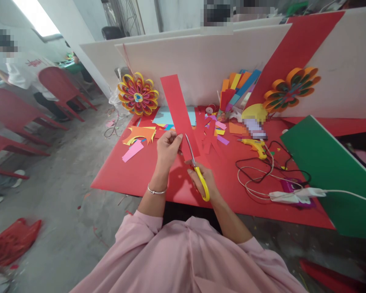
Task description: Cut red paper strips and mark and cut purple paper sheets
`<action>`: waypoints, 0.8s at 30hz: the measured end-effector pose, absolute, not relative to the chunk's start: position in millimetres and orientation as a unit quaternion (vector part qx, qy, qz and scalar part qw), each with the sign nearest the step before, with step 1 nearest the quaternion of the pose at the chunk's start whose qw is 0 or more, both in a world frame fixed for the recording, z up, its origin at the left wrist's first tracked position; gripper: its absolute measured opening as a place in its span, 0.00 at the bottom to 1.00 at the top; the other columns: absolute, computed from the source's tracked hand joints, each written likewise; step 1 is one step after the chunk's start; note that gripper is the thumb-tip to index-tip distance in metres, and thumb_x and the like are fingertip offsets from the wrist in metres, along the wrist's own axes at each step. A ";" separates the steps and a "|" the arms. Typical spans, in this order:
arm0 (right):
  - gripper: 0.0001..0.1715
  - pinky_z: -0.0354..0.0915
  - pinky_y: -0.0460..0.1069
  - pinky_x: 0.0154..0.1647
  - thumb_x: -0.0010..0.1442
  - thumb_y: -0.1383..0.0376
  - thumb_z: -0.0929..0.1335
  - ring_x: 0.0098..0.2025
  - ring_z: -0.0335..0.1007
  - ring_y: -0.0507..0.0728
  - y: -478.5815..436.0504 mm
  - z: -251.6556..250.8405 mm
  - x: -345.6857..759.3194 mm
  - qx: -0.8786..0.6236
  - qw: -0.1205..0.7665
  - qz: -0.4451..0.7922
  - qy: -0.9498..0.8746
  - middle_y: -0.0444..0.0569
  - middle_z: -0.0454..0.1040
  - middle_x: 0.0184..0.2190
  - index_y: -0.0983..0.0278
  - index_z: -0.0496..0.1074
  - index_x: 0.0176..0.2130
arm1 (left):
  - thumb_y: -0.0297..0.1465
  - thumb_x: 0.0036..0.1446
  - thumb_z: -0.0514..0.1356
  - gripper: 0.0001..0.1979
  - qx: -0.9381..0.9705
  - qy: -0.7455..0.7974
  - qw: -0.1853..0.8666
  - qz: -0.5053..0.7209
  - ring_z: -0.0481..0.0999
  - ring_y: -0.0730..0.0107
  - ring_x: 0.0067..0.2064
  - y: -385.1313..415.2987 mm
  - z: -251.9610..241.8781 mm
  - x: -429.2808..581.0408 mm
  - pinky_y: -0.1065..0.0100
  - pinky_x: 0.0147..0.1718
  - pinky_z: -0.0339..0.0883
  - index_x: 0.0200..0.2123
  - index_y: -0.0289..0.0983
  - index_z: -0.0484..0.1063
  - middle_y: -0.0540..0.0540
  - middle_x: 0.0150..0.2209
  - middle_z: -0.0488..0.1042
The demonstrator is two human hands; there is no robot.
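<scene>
My left hand (pixel 168 147) pinches a long strip of red paper (pixel 177 101) near its lower part; the strip tilts up and away over the table. Yellow-handled scissors (pixel 202 183) sit in my right hand (pixel 205 179), fingers wrapped around the handles. Their blades point up at the lower part of the red strip, beside my left fingertips. Whether the blades touch the paper I cannot tell. Behind the strip lie red paper cutoffs (pixel 210 136), a light blue sheet (pixel 164 115), orange scraps (pixel 140 133) and a pink piece (pixel 133 151).
A yellow glue gun (pixel 256 146), tangled cords and a white power strip (pixel 295 196) lie at right beside a green board (pixel 332 171). Paper flowers (pixel 138 94) lean on a white partition (pixel 195 57). Red chairs (pixel 59 87) and people are at left.
</scene>
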State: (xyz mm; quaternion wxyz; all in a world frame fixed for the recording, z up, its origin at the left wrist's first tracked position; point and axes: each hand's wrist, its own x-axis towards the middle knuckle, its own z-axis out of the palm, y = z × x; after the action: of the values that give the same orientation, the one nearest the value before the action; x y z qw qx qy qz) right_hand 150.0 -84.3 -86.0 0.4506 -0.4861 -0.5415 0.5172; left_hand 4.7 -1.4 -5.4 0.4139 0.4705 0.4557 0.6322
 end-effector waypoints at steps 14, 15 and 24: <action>0.34 0.56 0.46 0.20 0.64 0.47 0.70 0.18 0.53 0.50 -83.0 -83.5 149.9 -0.492 0.446 0.526 -0.532 0.35 0.58 0.17 0.66 0.77 0.60 | 0.40 0.52 0.73 0.17 0.464 0.459 0.421 0.629 0.67 0.78 0.17 -0.6 -6.7 4.2 0.76 0.12 0.68 0.27 0.41 0.68 0.59 0.18 0.64; 0.34 0.56 0.46 0.20 0.64 0.48 0.70 0.18 0.53 0.50 -83.0 -82.7 150.1 -0.494 0.445 0.524 -0.533 0.35 0.58 0.17 0.66 0.77 0.60 | 0.40 0.52 0.73 0.17 0.462 0.461 0.422 0.629 0.66 0.78 0.17 -0.4 -6.6 4.2 0.76 0.12 0.67 0.27 0.41 0.68 0.59 0.18 0.64; 0.53 0.65 0.47 0.19 0.62 0.46 0.73 0.19 0.66 0.53 -80.2 -71.9 154.1 -0.499 0.429 0.511 -0.553 0.41 0.77 0.25 0.62 0.57 0.75 | 0.42 0.48 0.74 0.18 0.432 0.462 0.450 0.630 0.66 0.79 0.17 -0.3 -8.2 4.7 0.77 0.12 0.67 0.28 0.40 0.69 0.59 0.19 0.65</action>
State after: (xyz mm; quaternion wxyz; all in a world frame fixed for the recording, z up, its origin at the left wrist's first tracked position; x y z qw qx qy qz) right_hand 154.1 -80.2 -71.9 0.4289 -0.4990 -0.5530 0.5111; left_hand 4.7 -0.3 -8.2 0.4502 0.4322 0.4623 0.6299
